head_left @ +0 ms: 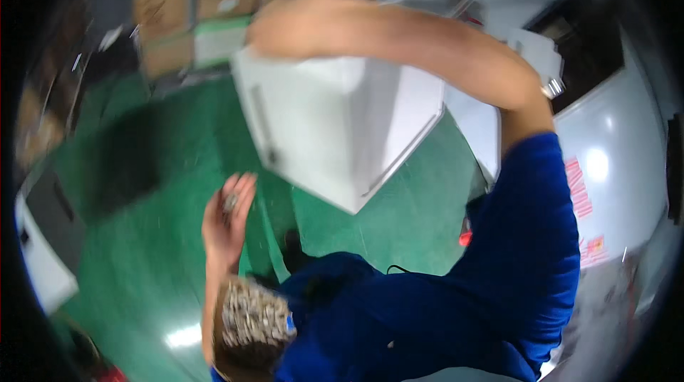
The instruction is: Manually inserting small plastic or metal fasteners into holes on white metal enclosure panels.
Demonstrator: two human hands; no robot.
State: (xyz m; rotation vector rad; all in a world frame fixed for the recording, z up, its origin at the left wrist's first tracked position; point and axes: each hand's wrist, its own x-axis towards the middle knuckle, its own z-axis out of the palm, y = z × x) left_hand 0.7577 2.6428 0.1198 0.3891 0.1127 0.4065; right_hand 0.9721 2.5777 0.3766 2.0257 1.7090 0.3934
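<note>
My left hand (pixel 229 222) is held palm up over the green floor. A few small greyish pieces lie in its curled fingers, too blurred to name. In the crook of my left arm, against my blue shirt, rests a brown open container (pixel 226 321) filled with many small pale grey pieces (pixel 255 311). One blue bit shows at its edge. My right arm reaches across the top of the view, and my right hand (pixel 281 26) is at the far top of a white box-shaped cabinet (pixel 306 126). Motion smears its fingers; whether it touches the cabinet cannot be told.
Cardboard boxes (pixel 228 1) are stacked beyond the cabinet. A white panel-like surface (pixel 620 161) with red-printed labels stands at the right. Another white and grey unit (pixel 46 261) is at the far left. The floor (pixel 142 254) is glossy green.
</note>
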